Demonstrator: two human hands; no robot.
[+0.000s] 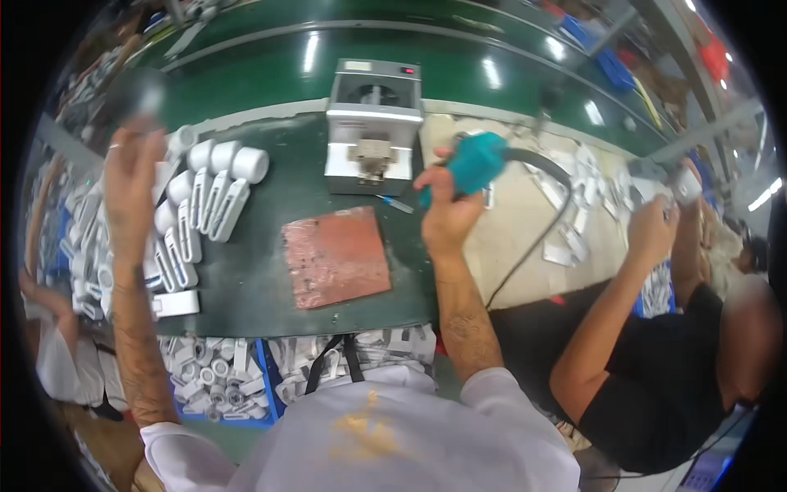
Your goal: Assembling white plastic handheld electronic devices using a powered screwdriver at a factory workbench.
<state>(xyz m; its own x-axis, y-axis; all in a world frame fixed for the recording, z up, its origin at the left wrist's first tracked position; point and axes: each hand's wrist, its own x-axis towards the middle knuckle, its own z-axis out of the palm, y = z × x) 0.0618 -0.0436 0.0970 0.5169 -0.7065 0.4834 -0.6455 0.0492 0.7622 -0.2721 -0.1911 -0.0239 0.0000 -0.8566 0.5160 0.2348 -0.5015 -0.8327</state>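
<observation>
A teal power screwdriver (pixel 474 162) is being gripped in the closed right hand (pixel 447 209), raised over the green workbench (pixel 270 287); it is judged rigid and fairly heavy, best held around its body, with its black cable (pixel 533 238) trailing. The left hand (pixel 131 176) is being lifted beside rows of white plastic parts (pixel 205 197); whether anything is being held cannot be told. A reddish-brown pad (pixel 336 254) is lying nearby, behind it a grey box-shaped machine (pixel 373 123). Blue bins (pixel 238 381) are sitting below.

Teal power tool (pixel 475 162) with black cable (pixel 533 238), 1 o'clock of the mottled reddish-brown pad (pixel 336 256). Dark green worktop (pixel 270 197). White plastic parts (pixel 215 184) at the pad's 9 o'clock. Grey-white machine (pixel 374 123) at 12. Blue bin (pixel 264 369) at 7.
</observation>
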